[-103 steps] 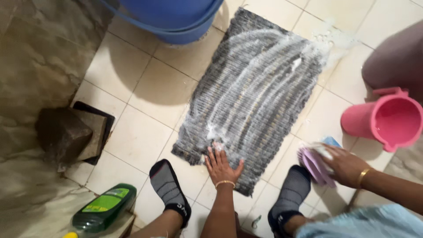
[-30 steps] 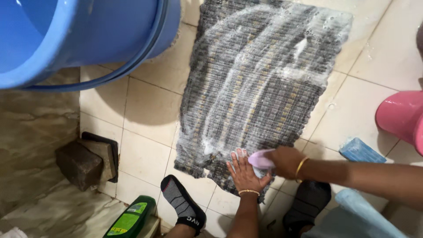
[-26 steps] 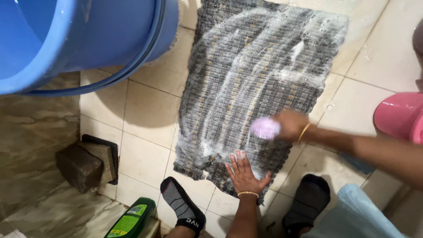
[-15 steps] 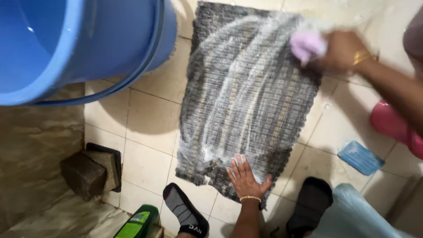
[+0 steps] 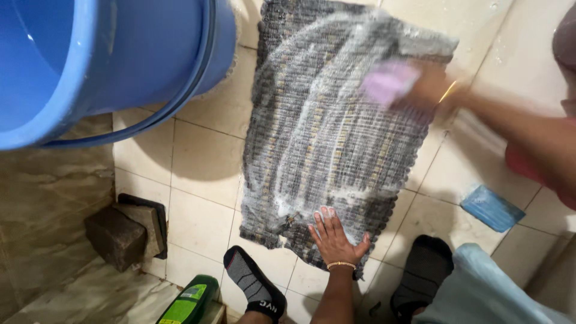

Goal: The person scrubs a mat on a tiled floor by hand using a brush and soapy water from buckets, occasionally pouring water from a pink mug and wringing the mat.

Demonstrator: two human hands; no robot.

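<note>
Step in hand looks like the scrub pass: your right hand (image 5: 429, 90) is closed around the lilac brush (image 5: 389, 81), pressed on the mat (image 5: 336, 138) near its far right corner; both are motion-blurred, so I can't tell the exact finger wrap. Your left hand (image 5: 334, 239) lies flat and open, fingers spread, pinning the mat's near edge to the floor (image 5: 201, 156). The mat lies flat on the tiles, soapy streaks over most of it, its far left corner touching the blue bucket (image 5: 114, 60). The near left corner looks darker and less lathered, so my read is that the scrub is partly done. Next move calls for keeping the left palm planted so the mat doesn't creep on wet tile, and for strokes run along the weave toward you, working over to the near left corner. The blue soap bar (image 5: 492, 207) sits on the floor just off the mat's right edge. The green bottle (image 5: 189, 303) stands by your left sock (image 5: 255, 291), and a stone block (image 5: 117, 234) sits at the floor's left edge, all apart from the mat.
</note>
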